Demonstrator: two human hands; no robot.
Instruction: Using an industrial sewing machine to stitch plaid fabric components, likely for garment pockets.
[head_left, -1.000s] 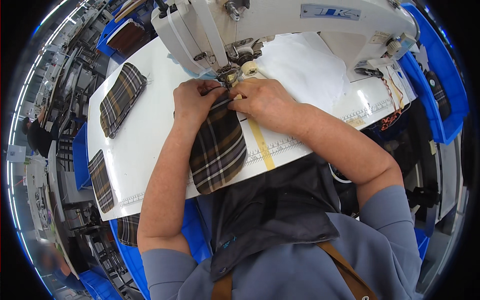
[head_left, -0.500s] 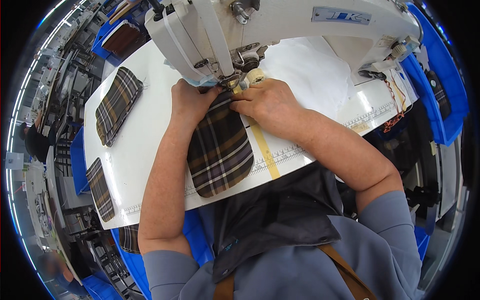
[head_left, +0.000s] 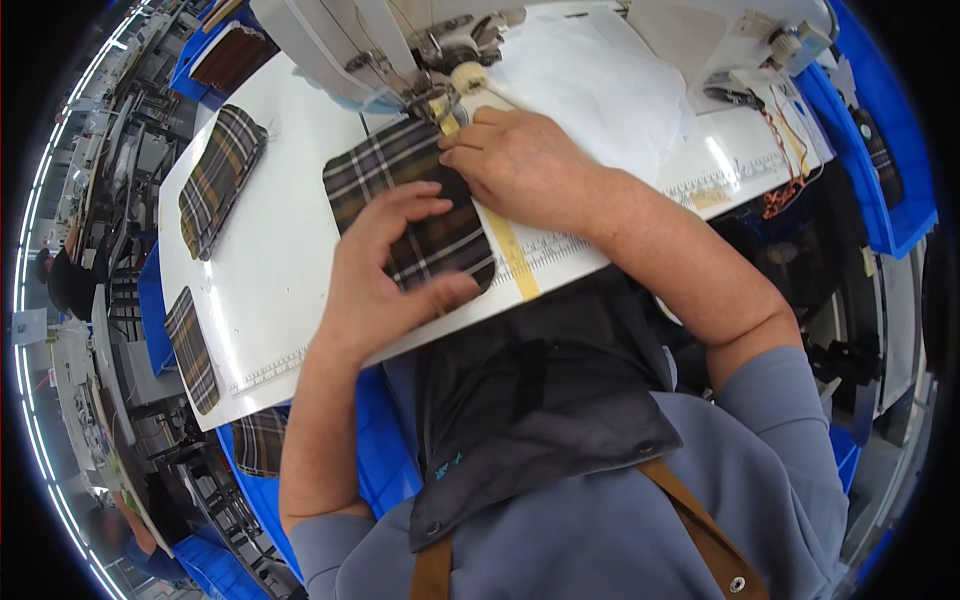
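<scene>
Here, the left hand [head_left: 372, 285] spreads thumb from fingers over the cloth [head_left: 375, 168]; the right hand [head_left: 525, 165] bunches its fingers at the edge — pinching or pressing, I cannot tell. The cloth lies on the table [head_left: 285, 215], its far end by the machine [head_left: 315, 45] — plaid pieces [head_left: 222, 175] leftward.

Far left: strip lights [head_left: 27, 425] glow white in long lines; cluttered workbenches [head_left: 75, 385] run in rows; blue bin [head_left: 208, 568] sits near lower edge.

White table [head_left: 280, 230]: plaid fabric pieces [head_left: 440, 245], white sheet [head_left: 600, 90].
</scene>
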